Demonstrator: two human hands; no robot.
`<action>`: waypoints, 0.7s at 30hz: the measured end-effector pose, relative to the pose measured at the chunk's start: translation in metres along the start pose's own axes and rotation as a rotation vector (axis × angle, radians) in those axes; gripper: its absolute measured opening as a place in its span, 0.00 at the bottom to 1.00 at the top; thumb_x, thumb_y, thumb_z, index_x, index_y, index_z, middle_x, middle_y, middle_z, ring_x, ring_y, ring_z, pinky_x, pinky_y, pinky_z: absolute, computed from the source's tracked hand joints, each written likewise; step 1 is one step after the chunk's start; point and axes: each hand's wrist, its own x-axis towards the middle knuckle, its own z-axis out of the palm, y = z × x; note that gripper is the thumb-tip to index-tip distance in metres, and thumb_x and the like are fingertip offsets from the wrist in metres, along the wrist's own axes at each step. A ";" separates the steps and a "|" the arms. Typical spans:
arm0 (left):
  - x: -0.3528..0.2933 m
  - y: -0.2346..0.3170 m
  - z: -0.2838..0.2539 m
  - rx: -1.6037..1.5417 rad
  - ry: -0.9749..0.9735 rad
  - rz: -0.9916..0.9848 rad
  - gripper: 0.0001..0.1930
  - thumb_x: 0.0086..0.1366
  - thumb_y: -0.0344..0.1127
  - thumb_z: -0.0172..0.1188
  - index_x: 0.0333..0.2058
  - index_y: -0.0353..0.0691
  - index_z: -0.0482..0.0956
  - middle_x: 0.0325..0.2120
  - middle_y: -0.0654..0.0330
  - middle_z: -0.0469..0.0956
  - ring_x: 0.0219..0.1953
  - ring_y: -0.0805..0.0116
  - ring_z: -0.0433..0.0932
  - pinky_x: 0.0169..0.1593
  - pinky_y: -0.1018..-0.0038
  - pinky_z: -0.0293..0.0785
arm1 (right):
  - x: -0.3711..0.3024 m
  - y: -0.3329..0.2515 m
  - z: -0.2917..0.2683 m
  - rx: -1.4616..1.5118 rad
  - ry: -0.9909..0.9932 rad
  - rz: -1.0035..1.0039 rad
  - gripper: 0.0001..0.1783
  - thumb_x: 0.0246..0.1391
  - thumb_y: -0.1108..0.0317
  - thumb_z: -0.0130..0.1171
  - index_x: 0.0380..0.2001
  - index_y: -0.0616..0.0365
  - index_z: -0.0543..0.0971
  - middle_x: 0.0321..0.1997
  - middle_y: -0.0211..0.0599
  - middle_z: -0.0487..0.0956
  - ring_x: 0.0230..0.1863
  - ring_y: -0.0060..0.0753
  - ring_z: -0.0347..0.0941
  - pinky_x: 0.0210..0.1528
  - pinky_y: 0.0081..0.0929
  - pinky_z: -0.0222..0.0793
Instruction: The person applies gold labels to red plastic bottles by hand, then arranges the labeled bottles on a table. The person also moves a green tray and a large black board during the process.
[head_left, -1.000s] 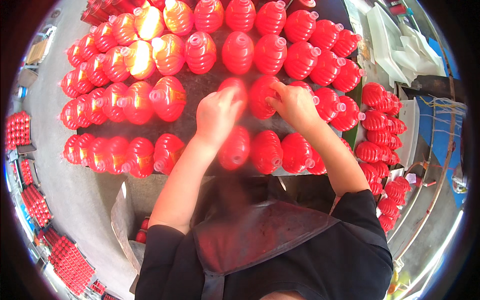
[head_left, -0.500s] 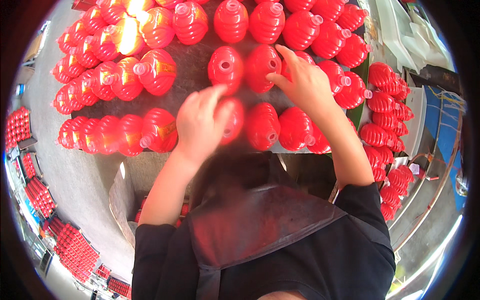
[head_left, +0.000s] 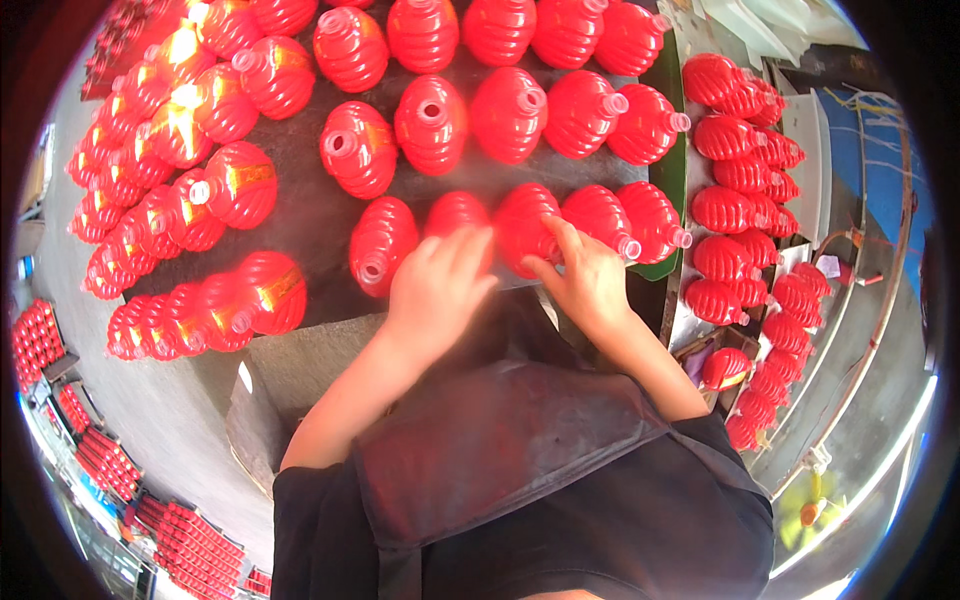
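Table: the dark table (head_left: 305,205) is carrying the red bottles; its near edge is running just in front of the person.
Apron: the dark apron (head_left: 500,450) is hanging below that edge.
Left group: bottles (head_left: 200,225) are crowding toward the table's left edge, several showing yellow labels.
Right group: bottles (head_left: 508,115) are standing in looser rows toward the right edge, most showing red sides only.
Left hand: the hand (head_left: 437,285) is reaching to a near-edge bottle (head_left: 458,212); its fingers are blurring, so whether they are gripping cannot be told.
Right hand: the hand (head_left: 588,280) is resting at the next bottle (head_left: 522,225) to the right, by the near edge; thumb and forefinger are standing apart beside the neck, but whether they are pressing on it cannot be told.
Progress: judging by the spacing, the near row is looking partly set, its bottles standing side by side, with the two at the hands seemingly being handled; how much is remaining cannot be told.
Labels: a yellow label (head_left: 255,178) is facing the camera on one left-group bottle; no writing is coming out readable.
Necks: two second-row necks (head_left: 431,113) are showing dark openings.
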 end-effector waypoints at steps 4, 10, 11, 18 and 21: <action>0.008 0.000 0.013 0.046 0.068 0.061 0.13 0.54 0.28 0.71 0.39 0.34 0.81 0.39 0.53 0.84 0.35 0.56 0.82 0.42 0.65 0.78 | -0.002 0.009 0.006 0.053 0.027 -0.032 0.21 0.52 0.64 0.71 0.47 0.60 0.80 0.26 0.44 0.81 0.27 0.49 0.80 0.29 0.41 0.75; 0.005 0.016 0.021 0.080 0.066 0.038 0.12 0.54 0.28 0.71 0.37 0.35 0.81 0.38 0.53 0.85 0.33 0.56 0.82 0.40 0.65 0.78 | -0.010 0.013 -0.007 0.083 -0.016 -0.044 0.20 0.54 0.65 0.70 0.48 0.60 0.80 0.26 0.45 0.81 0.27 0.50 0.80 0.29 0.42 0.75; 0.004 0.018 0.021 0.086 0.071 0.031 0.12 0.54 0.28 0.71 0.37 0.35 0.81 0.37 0.53 0.85 0.33 0.56 0.82 0.39 0.65 0.78 | -0.010 0.013 -0.008 0.091 -0.021 -0.036 0.20 0.54 0.65 0.70 0.48 0.60 0.80 0.26 0.45 0.81 0.27 0.50 0.80 0.29 0.42 0.75; -0.007 0.021 0.020 0.061 0.074 -0.071 0.12 0.53 0.27 0.71 0.37 0.35 0.82 0.37 0.53 0.85 0.33 0.55 0.82 0.40 0.64 0.78 | -0.012 0.014 -0.001 0.132 -0.011 -0.016 0.21 0.53 0.64 0.70 0.48 0.61 0.80 0.25 0.45 0.82 0.27 0.49 0.81 0.30 0.42 0.76; -0.010 0.020 0.020 0.061 0.084 -0.079 0.12 0.53 0.26 0.71 0.37 0.35 0.81 0.38 0.53 0.85 0.34 0.55 0.82 0.40 0.64 0.78 | -0.013 0.013 0.004 0.134 -0.015 0.016 0.20 0.54 0.64 0.70 0.47 0.61 0.81 0.25 0.44 0.82 0.27 0.48 0.82 0.30 0.41 0.77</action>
